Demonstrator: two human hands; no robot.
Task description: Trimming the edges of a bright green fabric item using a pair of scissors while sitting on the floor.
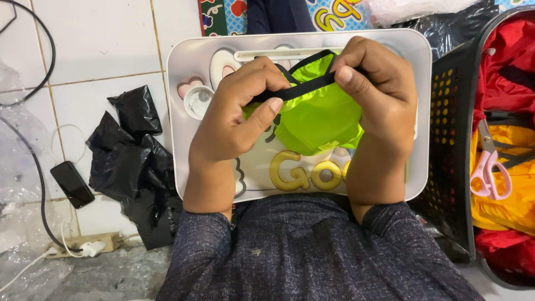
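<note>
Both hands are raised over a white lap tray (184, 61) with cartoon pictures on it. Between them is a bright lime-green fabric piece (320, 120) edged with a black strap (304, 89). My left hand (237, 117) pinches the strap and the cloth's left side between thumb and fingers. My right hand (376, 92) grips the strap's right end, fingers curled over the fabric's top. The cloth bulges downward between the two hands. Its far side is hidden by my fingers.
A black perforated basket (448, 139) at the right holds red and yellow fabric and pink-handled scissors (490, 167). Crumpled black plastic (136, 161), a dark phone (72, 184), cables and a power strip (83, 245) lie on the tiled floor at the left.
</note>
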